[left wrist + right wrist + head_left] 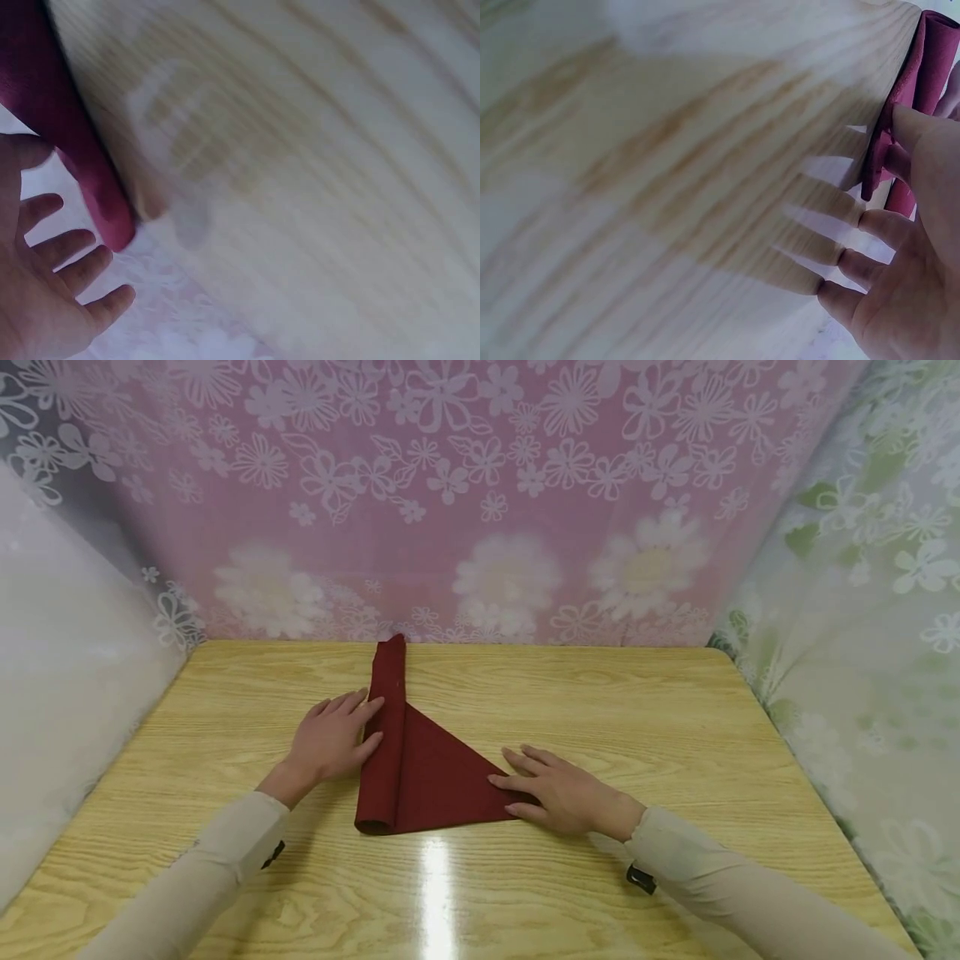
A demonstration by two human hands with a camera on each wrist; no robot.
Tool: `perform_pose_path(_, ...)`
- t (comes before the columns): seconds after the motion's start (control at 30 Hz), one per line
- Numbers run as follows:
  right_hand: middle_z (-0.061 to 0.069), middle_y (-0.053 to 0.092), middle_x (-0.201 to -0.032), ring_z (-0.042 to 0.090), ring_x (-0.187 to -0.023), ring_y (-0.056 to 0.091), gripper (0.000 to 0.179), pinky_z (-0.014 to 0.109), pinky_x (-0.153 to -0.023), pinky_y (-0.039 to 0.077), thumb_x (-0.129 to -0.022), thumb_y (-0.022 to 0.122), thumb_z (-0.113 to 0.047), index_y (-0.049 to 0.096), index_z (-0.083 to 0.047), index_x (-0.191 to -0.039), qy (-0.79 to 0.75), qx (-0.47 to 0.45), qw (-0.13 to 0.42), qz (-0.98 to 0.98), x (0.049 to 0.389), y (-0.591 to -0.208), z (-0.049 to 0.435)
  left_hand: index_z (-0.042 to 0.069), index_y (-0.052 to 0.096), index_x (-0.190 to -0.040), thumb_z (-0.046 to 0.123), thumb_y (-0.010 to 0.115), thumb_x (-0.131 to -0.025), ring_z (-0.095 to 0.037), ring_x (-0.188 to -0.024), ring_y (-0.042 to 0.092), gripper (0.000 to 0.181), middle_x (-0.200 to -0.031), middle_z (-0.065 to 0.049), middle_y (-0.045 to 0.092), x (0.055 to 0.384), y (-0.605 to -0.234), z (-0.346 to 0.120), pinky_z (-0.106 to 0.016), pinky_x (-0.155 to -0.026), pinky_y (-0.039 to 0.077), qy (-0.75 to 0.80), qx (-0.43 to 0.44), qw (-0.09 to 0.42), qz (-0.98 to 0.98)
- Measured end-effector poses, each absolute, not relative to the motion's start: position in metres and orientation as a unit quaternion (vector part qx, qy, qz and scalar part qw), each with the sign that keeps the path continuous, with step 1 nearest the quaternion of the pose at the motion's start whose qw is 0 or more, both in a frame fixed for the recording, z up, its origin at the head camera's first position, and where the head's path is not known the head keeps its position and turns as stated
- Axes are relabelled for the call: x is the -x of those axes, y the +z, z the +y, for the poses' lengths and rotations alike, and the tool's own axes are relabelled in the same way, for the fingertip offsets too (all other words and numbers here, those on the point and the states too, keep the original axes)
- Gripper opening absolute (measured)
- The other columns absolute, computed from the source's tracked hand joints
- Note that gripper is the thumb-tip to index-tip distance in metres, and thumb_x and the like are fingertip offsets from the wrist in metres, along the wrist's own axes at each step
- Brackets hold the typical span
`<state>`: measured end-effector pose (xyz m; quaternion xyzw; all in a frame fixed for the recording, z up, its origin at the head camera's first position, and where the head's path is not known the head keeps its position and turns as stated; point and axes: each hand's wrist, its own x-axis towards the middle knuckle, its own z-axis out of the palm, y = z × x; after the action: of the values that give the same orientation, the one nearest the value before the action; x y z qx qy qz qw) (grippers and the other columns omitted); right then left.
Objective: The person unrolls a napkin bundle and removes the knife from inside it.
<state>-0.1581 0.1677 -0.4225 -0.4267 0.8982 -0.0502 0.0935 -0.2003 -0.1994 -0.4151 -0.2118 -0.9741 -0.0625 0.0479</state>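
Observation:
A dark red cloth [450,777] lies on the wooden table, its left part rolled into an upright-running tube [386,752] and its right part a flat triangle. My left hand [330,739] rests along the roll's left side, thumb and index finger over the top of it, the other fingers stretched out. On the triangle's right tip lies my right hand [566,793], fingers spread, covering the corner. In the right wrist view the thumb and index finger of the right hand [900,247] meet the cloth's edge [892,112], while the remaining fingers reach toward the tabletop.
The wooden table [600,702] has rounded far corners. A pink flowered curtain [480,510] hangs right behind its back edge, and pale flowered sheets stand along both sides. The roll's far end reaches the back edge. Light glares on the front of the tabletop.

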Motion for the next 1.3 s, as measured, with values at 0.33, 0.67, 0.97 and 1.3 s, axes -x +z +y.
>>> perform_pose_path(0.33, 0.012, 0.022, -0.156, 0.036, -0.141, 0.020, 0.050, 0.047, -0.112, 0.021, -0.101, 0.042, -0.044, 0.041, -0.025, -0.147, -0.062, 0.422, 0.092, 0.900, 0.158, -0.424, 0.169, 0.015, 0.054, -0.138, 0.038, 0.054, -0.095, -0.031, -0.134, 0.036, 0.049, -0.146, -0.015, 0.041, 0.197, -0.405, -0.166, -0.054, -0.103, 0.033, -0.028, 0.247, 0.071, -0.966)
perform_pose_path(0.67, 0.011, 0.021, -0.156, 0.035, -0.141, 0.019, 0.050, 0.048, -0.112, 0.021, -0.101, 0.043, -0.043, 0.040, -0.026, -0.148, -0.066, 0.419, 0.097, 0.900, 0.157, -0.424, 0.169, 0.016, 0.052, -0.140, 0.043, 0.049, -0.097, -0.033, -0.136, 0.032, 0.050, -0.147, -0.016, 0.039, 0.199, -0.408, -0.156, -0.056, -0.103, 0.031, 0.003, 0.232, 0.043, -0.972)
perform_pose_path(0.97, 0.010, 0.020, -0.156, 0.035, -0.142, 0.017, 0.050, 0.048, -0.112, 0.021, -0.101, 0.042, -0.044, 0.039, -0.026, -0.148, -0.063, 0.416, 0.098, 0.902, 0.156, -0.423, 0.169, 0.015, 0.053, -0.139, 0.040, 0.050, -0.096, -0.034, -0.136, 0.031, 0.050, -0.148, -0.016, 0.037, 0.201, -0.415, -0.159, -0.057, -0.103, 0.030, 0.006, 0.205, 0.005, -0.979)
perform_pose_path(1.3, 0.010, 0.020, -0.157, 0.035, -0.142, 0.016, 0.050, 0.048, -0.112, 0.020, -0.101, 0.042, -0.044, 0.039, -0.026, -0.148, -0.070, 0.414, 0.100, 0.902, 0.155, -0.425, 0.170, 0.015, 0.058, -0.134, 0.040, 0.054, -0.089, -0.036, -0.132, 0.037, 0.052, -0.143, -0.017, 0.043, 0.201, -0.414, -0.157, -0.058, -0.099, 0.034, 0.009, 0.212, 0.009, -0.977)
